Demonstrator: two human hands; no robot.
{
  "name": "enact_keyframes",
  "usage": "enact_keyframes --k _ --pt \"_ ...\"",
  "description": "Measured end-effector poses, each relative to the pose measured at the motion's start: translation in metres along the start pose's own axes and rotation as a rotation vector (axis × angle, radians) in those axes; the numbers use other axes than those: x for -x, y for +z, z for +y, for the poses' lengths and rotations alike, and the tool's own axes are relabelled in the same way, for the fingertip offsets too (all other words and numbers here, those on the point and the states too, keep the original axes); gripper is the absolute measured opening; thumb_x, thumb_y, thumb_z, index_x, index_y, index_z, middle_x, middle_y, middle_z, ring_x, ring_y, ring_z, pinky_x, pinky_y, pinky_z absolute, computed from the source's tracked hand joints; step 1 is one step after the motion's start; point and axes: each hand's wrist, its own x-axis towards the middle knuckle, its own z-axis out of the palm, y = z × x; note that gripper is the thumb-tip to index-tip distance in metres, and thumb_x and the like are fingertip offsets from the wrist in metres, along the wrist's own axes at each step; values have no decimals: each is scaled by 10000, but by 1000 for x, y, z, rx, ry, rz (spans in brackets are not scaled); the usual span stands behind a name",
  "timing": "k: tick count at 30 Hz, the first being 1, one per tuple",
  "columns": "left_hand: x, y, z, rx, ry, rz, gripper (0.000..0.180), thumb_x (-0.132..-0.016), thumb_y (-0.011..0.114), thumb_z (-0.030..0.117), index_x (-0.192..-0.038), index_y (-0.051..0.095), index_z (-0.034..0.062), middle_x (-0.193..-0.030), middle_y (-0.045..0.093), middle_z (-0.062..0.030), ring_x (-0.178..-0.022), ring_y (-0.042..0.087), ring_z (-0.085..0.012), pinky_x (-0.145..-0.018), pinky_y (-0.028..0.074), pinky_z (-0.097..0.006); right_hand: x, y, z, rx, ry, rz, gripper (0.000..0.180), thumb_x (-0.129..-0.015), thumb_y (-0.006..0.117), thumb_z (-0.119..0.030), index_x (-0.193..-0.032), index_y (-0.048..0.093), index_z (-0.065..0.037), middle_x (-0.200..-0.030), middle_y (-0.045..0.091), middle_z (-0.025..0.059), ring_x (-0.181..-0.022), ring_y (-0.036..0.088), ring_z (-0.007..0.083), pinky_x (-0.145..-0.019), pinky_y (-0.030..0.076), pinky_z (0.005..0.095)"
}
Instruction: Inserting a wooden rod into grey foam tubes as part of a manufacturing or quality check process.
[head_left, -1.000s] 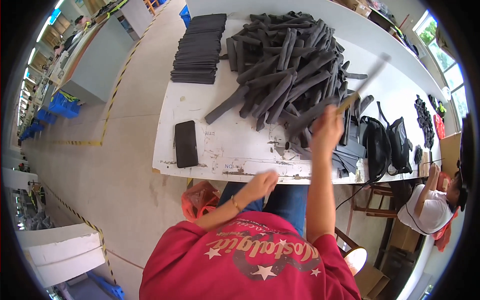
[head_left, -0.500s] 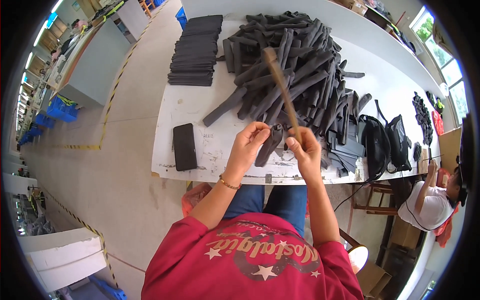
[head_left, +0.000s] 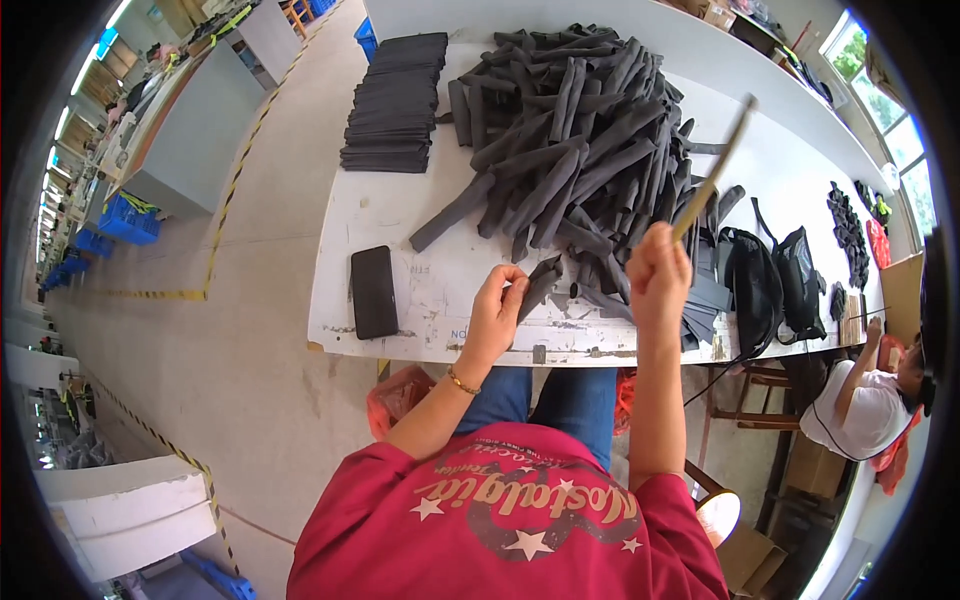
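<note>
My left hand (head_left: 500,305) is closed on one end of a dark grey fabric tube (head_left: 541,284) just above the front of the white table (head_left: 440,285). My right hand (head_left: 658,272) grips a thin wooden stick (head_left: 714,178), which points up and to the right, away from the tube. Beyond both hands lies a big loose pile of similar dark grey fabric tubes (head_left: 570,120). Flattened dark pieces sit in a neat overlapping stack (head_left: 395,105) at the table's far left. A black phone (head_left: 374,292) rests left of my left hand.
Flat dark pieces (head_left: 708,310) and black bags (head_left: 752,295) lie right of the pile. A raised white panel edges the table's far side. Another person (head_left: 865,400) sits at the far right. Below the table edge are a red plastic bag (head_left: 397,398) and a wooden stool (head_left: 755,400).
My right hand has moved up and right with the stick, away from my left hand. The stick now tilts right instead of left. My left hand stays near its place with the tube.
</note>
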Motion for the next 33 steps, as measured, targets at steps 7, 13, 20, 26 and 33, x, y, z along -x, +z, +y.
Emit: enact_keyframes --k 7,13,20,26,33 --pt "2 7 6 221 -153 -8 215 -1003 493 247 -987 512 34 -820 553 -39 -654 526 -87 -592 463 -232 51 11 71 347 258 -103 135 -874 691 -132 -934 595 -57 -612 439 -98 -532 354 0 -467 270 183" --pt "-2 -4 0 487 -389 19 226 -988 526 274 -993 539 48 -748 548 18 -589 507 -45 -520 454 -198 56 18 69 254 314 -70 90 -906 644 -118 -883 574 -66 -636 457 -70 -475 339 6 -421 233 195" --pt "3 -2 -13 276 -234 -140 224 -932 628 225 -959 599 5 -696 580 3 -589 485 -33 -486 356 -194 45 21 80 400 124 -106 169 -881 689 -162 -833 621 -14 -661 463 -90 -580 358 10 -476 265 218" --pt "1 -28 -4 398 -405 -182 283 -956 587 281 -957 595 -2 -614 543 5 -511 463 -42 -455 343 -198 -6 62 80 666 -88 57 343 -913 648 -240 -659 560 -27 -577 386 -72 -560 301 25 -473 238 237" --pt "8 -52 -45 571 -626 163 362 -976 498 419 -851 466 80 -588 544 -49 -409 454 -117 -397 363 -246 -60 115 103 406 239 -210 280 -997 466 -307 -942 575 -54 -622 443 -28 -441 350 39 -380 256 208"
